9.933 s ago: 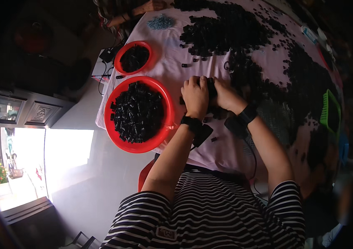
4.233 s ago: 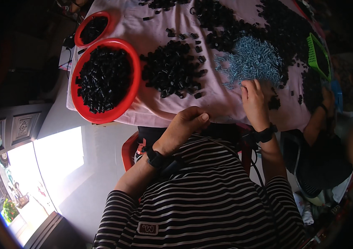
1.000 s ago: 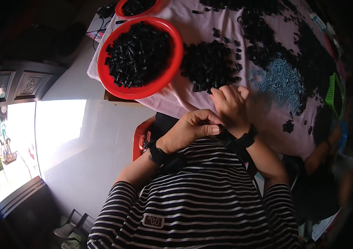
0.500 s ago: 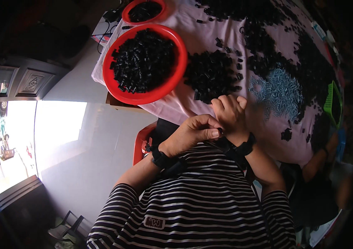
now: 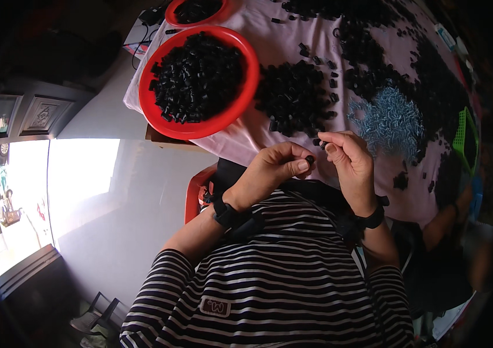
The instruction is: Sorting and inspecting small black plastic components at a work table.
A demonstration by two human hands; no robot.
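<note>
Black and small, a plastic piece (image 5: 310, 159) sits pinched in the fingertips of the left hand (image 5: 272, 171), just short of the pink cloth's (image 5: 293, 40) near edge. The right hand (image 5: 348, 162) closes on it from beside. Beyond lie a black heap (image 5: 293, 98), blue screws (image 5: 391, 122) and a red bowl (image 5: 246, 87).

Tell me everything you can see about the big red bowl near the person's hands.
The big red bowl is round and shallow, looks like glossy plastic, and sits upright at the table's near left corner on the pale pink cloth. It is heaped with small black parts. A smaller red bowl lies just beyond it, and a loose pile of black parts lies to its right. Neither hand touches it.
</note>
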